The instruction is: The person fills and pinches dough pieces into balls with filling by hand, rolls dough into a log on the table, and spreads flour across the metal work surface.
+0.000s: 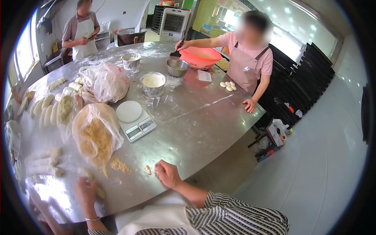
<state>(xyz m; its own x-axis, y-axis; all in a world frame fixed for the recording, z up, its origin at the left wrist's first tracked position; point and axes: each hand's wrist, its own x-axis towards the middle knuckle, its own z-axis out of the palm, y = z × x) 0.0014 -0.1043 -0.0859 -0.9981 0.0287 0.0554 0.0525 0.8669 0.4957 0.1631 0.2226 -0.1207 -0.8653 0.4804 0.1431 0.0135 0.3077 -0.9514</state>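
My left hand (85, 192), with a bracelet at the wrist, is curled over a pale piece of dough (101, 192) near the table's front edge. Its fingertips are partly hidden. My right hand (167, 174) rests closed on the metal table (196, 133); whatever is inside the fingers cannot be seen. Just left of it lies a small dough lump (147, 169). Crumbly yellow-brown filling (120, 165) is spilled between my hands, beside an open plastic bag (113, 129) of the same filling. A white kitchen scale (135, 123) stands beyond them.
Dough rolls (45, 161) and a tied plastic bag (103, 82) are at left. Metal bowls (153, 84) and a red basin (200, 58) stand farther back. A co-worker (248, 58) holds a dark-ended tool; another person (82, 31) stands behind. Someone else's arm (45, 209) reaches in at lower left.
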